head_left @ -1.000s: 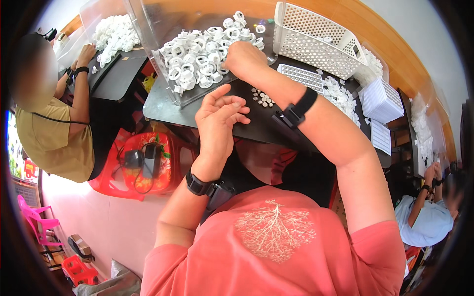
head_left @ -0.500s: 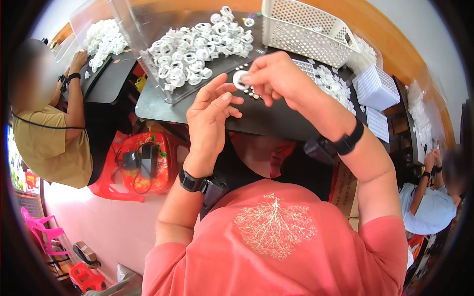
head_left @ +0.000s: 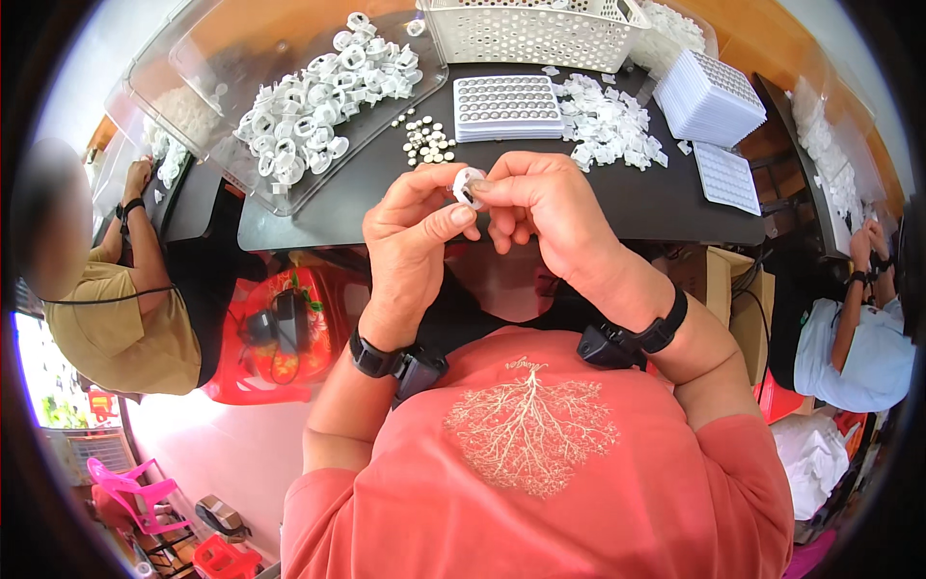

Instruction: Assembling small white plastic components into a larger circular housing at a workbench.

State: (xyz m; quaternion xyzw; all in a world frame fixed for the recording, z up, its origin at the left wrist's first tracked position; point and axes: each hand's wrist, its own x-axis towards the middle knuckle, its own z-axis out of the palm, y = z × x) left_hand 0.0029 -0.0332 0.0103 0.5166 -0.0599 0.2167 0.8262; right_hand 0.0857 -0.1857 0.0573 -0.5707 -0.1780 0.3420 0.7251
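Observation:
Between my two hands, above the near part of the black table (head_left: 598, 207), is a small white round plastic part (head_left: 469, 187) with a dark opening in its side. My left hand (head_left: 413, 232) pinches its left side between thumb and fingers. From the right, my right hand (head_left: 545, 207) grips the same part with thumb and forefinger, its other fingers curled. Just beyond my hands lies a scatter of small button cells (head_left: 426, 141). A clear plastic bin (head_left: 371, 125) at the far left holds many similar white round parts (head_left: 309, 116).
Behind the cells stands a stack of white trays (head_left: 509, 133) filled with round silver pieces. White plastic bits (head_left: 612, 125) lie beside it, near a taller tray stack (head_left: 709, 96), a flat tray (head_left: 725, 179) and a perforated basket (head_left: 531, 39). Co-workers sit left and right.
My right hand has drawn back toward me with the white part and met my left hand, which now also grips it. The view has shifted, showing more of the table.

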